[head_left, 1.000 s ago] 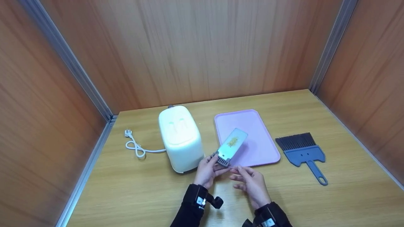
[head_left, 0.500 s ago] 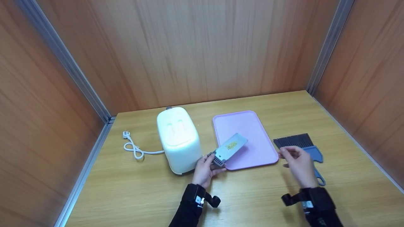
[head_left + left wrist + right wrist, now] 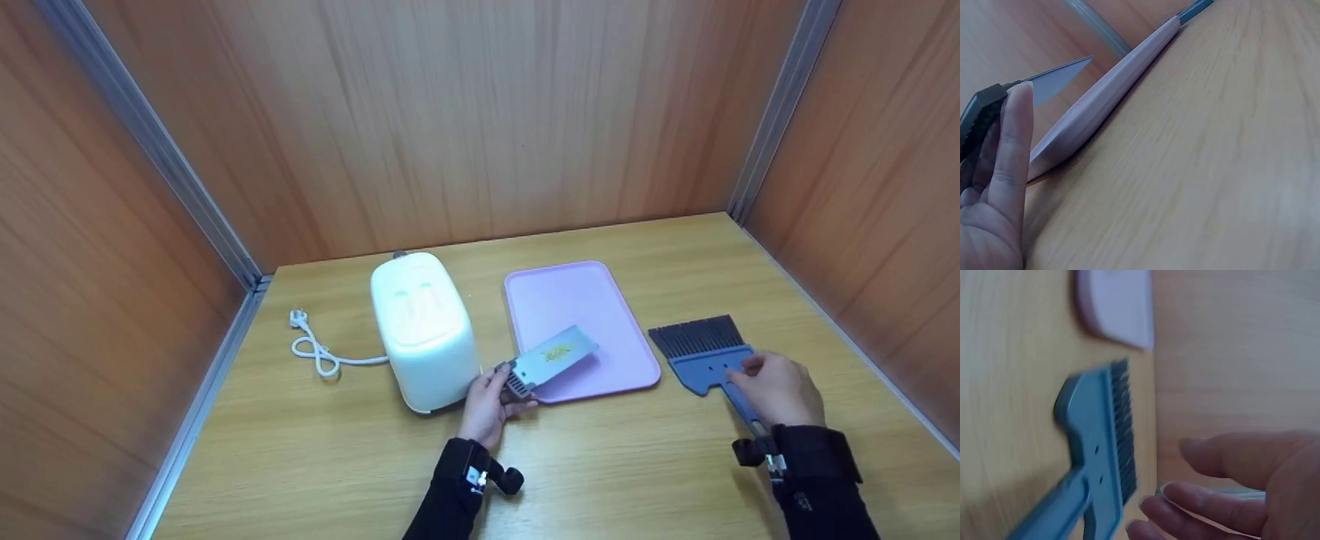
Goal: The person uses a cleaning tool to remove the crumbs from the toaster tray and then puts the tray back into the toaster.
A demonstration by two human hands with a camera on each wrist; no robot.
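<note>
My left hand (image 3: 484, 416) grips the dark slotted end of a flat metal crumb tray (image 3: 536, 369), thumb on top. A patch of yellowish crumbs (image 3: 556, 352) lies on its face. The crumb tray slants over the near-left part of a pink tray (image 3: 619, 322), its far end raised above it in the left wrist view. Off to the right, my right hand (image 3: 784, 390) hovers over the handle of a blue brush (image 3: 701, 369) with black bristles, hiding part of it. In the right wrist view its loosely bent fingers (image 3: 1202, 506) are apart from the brush (image 3: 1092, 433).
A white toaster (image 3: 424, 330) stands just left of my left hand. Its white cord (image 3: 364, 361) runs left, looped, to a plug (image 3: 298, 318). Wood-grain walls (image 3: 480, 120) enclose the wooden table (image 3: 360, 457) at the back and both sides.
My right hand has left the crumb tray's near end and moved right to over the brush. The left hand still holds the crumb tray, now turned more to the right.
</note>
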